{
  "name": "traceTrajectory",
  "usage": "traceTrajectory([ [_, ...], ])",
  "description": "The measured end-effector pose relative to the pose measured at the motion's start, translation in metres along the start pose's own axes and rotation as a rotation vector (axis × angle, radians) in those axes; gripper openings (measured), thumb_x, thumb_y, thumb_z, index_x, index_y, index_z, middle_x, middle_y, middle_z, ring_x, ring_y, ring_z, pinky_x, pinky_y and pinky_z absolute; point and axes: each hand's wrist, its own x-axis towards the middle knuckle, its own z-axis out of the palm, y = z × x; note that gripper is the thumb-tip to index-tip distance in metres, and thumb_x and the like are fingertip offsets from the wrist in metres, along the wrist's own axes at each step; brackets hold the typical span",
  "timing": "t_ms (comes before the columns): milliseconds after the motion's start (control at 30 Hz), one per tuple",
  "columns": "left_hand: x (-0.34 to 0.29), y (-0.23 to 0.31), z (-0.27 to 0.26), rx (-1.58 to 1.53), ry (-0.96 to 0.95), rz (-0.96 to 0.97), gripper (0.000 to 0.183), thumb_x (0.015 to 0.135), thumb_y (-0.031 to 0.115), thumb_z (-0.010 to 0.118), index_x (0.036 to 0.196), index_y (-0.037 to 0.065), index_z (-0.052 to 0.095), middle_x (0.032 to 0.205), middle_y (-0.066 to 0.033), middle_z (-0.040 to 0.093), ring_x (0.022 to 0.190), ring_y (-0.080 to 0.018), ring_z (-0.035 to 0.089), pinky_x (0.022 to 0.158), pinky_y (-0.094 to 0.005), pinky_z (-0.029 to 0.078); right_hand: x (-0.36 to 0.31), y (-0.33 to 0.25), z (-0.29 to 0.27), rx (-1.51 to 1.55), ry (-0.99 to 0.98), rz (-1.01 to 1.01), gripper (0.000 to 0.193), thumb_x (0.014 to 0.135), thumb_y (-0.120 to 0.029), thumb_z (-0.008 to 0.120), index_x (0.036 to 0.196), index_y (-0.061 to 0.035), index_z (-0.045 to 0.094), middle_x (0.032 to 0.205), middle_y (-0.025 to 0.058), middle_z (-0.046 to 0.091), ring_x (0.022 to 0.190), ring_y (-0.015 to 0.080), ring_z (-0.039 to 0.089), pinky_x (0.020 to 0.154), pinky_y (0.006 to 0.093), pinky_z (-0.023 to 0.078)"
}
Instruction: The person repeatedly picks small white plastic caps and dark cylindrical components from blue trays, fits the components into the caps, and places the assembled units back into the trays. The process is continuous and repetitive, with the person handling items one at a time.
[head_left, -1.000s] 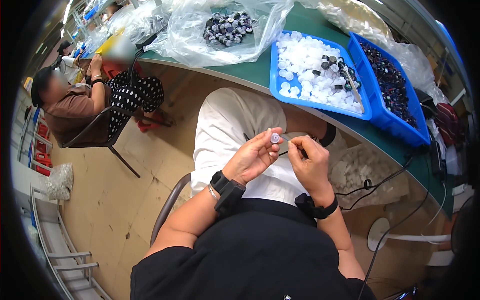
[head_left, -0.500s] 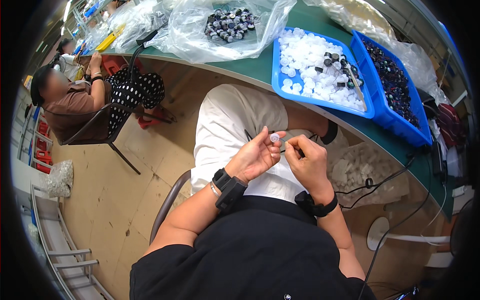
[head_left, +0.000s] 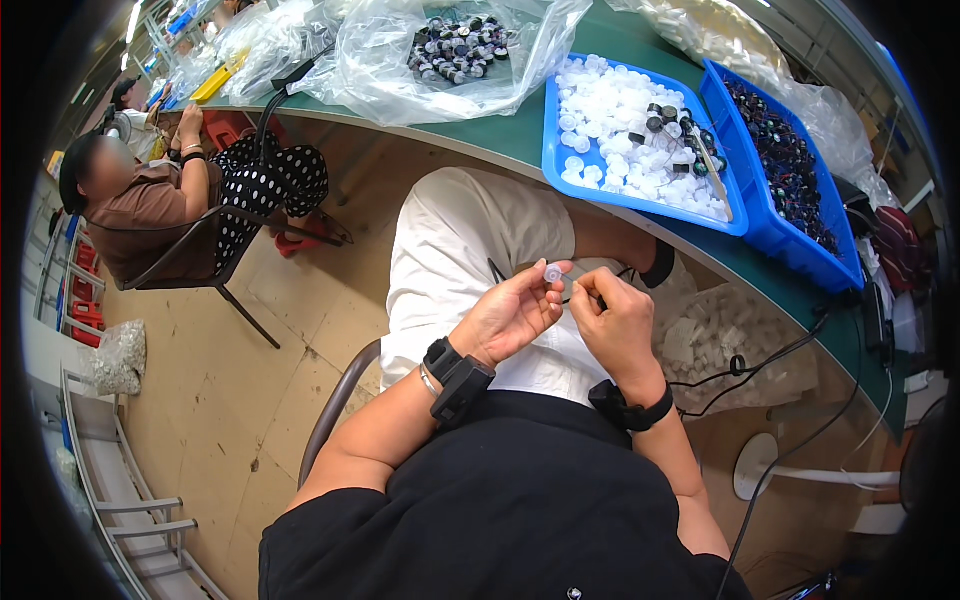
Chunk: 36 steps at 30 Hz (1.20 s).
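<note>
Above my lap, my left hand (head_left: 513, 318) pinches a small round translucent white plastic cap (head_left: 553, 273) between thumb and fingers. Close beside it on the right, my right hand (head_left: 618, 325) is closed, thumb against forefinger. Its fingertips point at the cap, and something thin and too small to name shows between them. A dark bit is partly visible under its curled fingers. On the table ahead, a blue tray (head_left: 552, 150) holds many similar white caps (head_left: 610, 110), with several black round parts (head_left: 668, 122) and a pale, thin stick-like tool (head_left: 712, 172) among them.
Right of the tray stands a deeper blue bin (head_left: 795, 225) of dark wired parts. A clear plastic bag (head_left: 375, 70) with black-and-white parts lies on the green table (head_left: 520, 135). Black cables (head_left: 740, 372) hang at right. A seated person (head_left: 150, 200) is at far left.
The cap and my left fingertips have shifted very slightly up and right. My right hand has turned a little; both hands stay close together.
</note>
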Motion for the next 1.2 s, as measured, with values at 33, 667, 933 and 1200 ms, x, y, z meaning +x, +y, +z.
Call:
traceTrajectory([
  [33, -0.0001, -0.0001, 0.0000, -0.003, -0.001, 0.001, 0.039, 0.099, 0.022, 0.049, 0.126, -0.005, 0.046, 0.089, -0.0023, 0.055, 0.077, -0.0088, 0.051, 0.071, -0.0226, 0.049, -0.0001, -0.0002, 0.0000, 0.001, -0.002, 0.001, 0.009, 0.078, -0.004, 0.065, 0.073, -0.0035, 0.058, 0.056, 0.0077, 0.054, 0.046, 0.0190, 0.052, 0.046, 0.0309, 0.040],
  [667, 0.0026, -0.0026, -0.0063, 0.041, 0.038, -0.023, 0.033, 0.098, 0.023, 0.053, 0.117, -0.003, 0.055, 0.087, -0.0008, 0.059, 0.076, -0.0072, 0.054, 0.069, -0.0209, 0.049, -0.0007, 0.0001, 0.0008, 0.038, -0.044, 0.053, 0.004, 0.078, -0.007, 0.066, 0.078, -0.0031, 0.064, 0.058, 0.0085, 0.056, 0.047, 0.0192, 0.053, 0.047, 0.0307, 0.040],
  [933, 0.0018, -0.0036, -0.0066, 0.171, 0.101, -0.007, 0.028, 0.095, 0.023, 0.058, 0.113, 0.001, 0.058, 0.086, -0.0003, 0.060, 0.071, -0.0065, 0.053, 0.064, -0.0204, 0.049, -0.0006, 0.0008, 0.0031, 0.059, -0.028, 0.072, 0.003, 0.079, -0.009, 0.065, 0.078, -0.0062, 0.065, 0.064, 0.0080, 0.061, 0.050, 0.0219, 0.057, 0.048, 0.0335, 0.043],
  [1200, 0.0027, -0.0031, -0.0070, 0.096, 0.099, -0.012, 0.028, 0.095, 0.023, 0.059, 0.112, 0.002, 0.058, 0.084, 0.0002, 0.061, 0.069, -0.0061, 0.053, 0.065, -0.0209, 0.048, -0.0023, 0.0028, 0.0047, 0.061, -0.097, 0.110, 0.006, 0.084, -0.011, 0.063, 0.086, -0.0049, 0.062, 0.071, 0.0097, 0.064, 0.058, 0.0257, 0.062, 0.053, 0.0364, 0.046],
])
